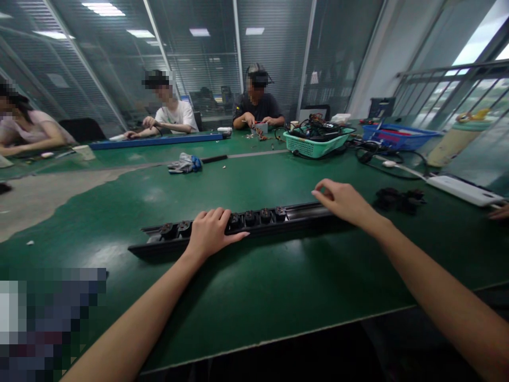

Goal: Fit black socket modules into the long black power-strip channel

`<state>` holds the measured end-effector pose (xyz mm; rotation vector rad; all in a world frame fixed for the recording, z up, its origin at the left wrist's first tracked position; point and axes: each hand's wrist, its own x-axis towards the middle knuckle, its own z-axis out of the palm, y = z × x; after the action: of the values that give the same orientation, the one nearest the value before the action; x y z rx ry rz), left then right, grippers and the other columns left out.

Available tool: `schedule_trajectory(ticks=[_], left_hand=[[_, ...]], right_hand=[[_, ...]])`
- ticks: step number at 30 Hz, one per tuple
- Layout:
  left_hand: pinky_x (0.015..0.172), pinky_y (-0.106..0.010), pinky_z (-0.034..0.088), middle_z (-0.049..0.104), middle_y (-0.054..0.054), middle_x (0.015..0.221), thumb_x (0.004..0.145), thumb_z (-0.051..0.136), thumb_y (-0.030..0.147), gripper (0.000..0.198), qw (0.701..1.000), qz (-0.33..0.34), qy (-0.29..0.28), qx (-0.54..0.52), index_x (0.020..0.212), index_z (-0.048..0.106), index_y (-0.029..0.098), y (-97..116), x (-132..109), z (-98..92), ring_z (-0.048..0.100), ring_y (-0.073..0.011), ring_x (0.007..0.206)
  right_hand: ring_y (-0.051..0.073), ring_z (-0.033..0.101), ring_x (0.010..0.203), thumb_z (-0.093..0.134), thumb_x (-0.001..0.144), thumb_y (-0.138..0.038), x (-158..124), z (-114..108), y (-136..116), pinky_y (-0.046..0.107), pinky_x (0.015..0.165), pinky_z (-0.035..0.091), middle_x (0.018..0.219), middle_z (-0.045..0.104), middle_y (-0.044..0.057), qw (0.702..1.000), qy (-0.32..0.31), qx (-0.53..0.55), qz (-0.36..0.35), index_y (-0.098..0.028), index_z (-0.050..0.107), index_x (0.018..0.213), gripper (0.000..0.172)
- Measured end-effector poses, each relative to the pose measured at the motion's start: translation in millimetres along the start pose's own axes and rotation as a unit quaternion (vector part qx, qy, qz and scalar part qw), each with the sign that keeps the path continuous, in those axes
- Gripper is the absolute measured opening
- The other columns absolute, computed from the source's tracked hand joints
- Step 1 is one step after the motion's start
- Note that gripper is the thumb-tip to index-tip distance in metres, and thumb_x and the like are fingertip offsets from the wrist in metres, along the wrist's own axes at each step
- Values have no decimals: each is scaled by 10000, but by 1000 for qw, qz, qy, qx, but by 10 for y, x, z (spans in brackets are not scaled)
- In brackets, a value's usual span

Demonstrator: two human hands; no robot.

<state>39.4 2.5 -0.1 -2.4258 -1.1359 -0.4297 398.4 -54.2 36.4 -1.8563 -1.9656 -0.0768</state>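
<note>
A long black power strip housing (302,225), open along its top, lies across the green table before me. Round black socket modules (249,216) sit in a row in its left and middle part, and its right part shows a bare channel. My left hand (210,229) wraps over the housing, fingers across the modules and thumb along the front side. Above the right end hovers my right hand (338,199), thumb and index finger bent together in a pinch. Whether anything is between those fingertips cannot be made out. Loose black parts (400,199) lie to its right.
Grey-blue gloves (185,163) lie beyond the housing. At the back right stand a green basket (314,144) full of cables and a blue basket (401,139). A white power strip (463,190) is at the right. Several people work across the table (254,297).
</note>
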Motion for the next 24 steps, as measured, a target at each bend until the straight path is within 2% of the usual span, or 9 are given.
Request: schedule_trajectory(ticks=[1, 3, 6, 11, 17, 24], left_hand=[[758, -375, 386, 668, -117, 950, 821, 396, 782, 680, 1000, -1, 0, 0, 1026, 616, 172, 2, 0, -2, 616, -278, 864], [759, -377, 387, 667, -115, 942, 818, 401, 783, 677, 1000, -3, 1, 1, 1020, 618, 175, 5, -1, -4, 615, -279, 865], [751, -374, 388, 667, -113, 934, 813, 414, 782, 663, 1000, -3, 1, 4, 1008, 620, 183, 6, -2, -2, 615, -273, 855], [743, -372, 390, 665, -110, 927, 811, 410, 787, 665, 1000, 0, 0, 8, 998, 615, 183, 1, 0, 10, 615, -266, 840], [751, -385, 392, 664, -113, 928, 805, 400, 798, 692, 1000, -4, -5, 3, 1002, 620, 172, 3, 4, 11, 616, -276, 847], [749, -379, 389, 668, -113, 938, 806, 405, 795, 681, 1000, -7, -8, -2, 1002, 627, 182, 10, -3, 9, 616, -269, 846]], right_hand=[[194, 585, 708, 437, 937, -508, 5, 65, -145, 311, 654, 411, 790, 638, 58, 997, -36, 36, -56, -200, 595, 1035, 360], [211, 599, 786, 471, 918, -531, 11, 221, -380, 339, 714, 451, 892, 651, 76, 985, -60, 80, -138, -194, 578, 1120, 407], [252, 595, 975, 510, 907, -474, 20, 471, -571, 398, 861, 458, 1084, 638, 122, 977, -35, 101, -186, -186, 543, 1173, 394], [236, 584, 957, 491, 919, -405, 17, 721, -594, 386, 850, 447, 1040, 630, 99, 981, 1, 128, -143, -194, 537, 1087, 274], [196, 554, 791, 534, 894, -495, 22, 748, -537, 332, 715, 418, 892, 607, 56, 979, 6, 167, -119, -207, 542, 1049, 326], [197, 552, 796, 525, 900, -473, 15, 760, -541, 342, 729, 412, 924, 621, 62, 979, 15, 170, -114, -210, 550, 1029, 294]])
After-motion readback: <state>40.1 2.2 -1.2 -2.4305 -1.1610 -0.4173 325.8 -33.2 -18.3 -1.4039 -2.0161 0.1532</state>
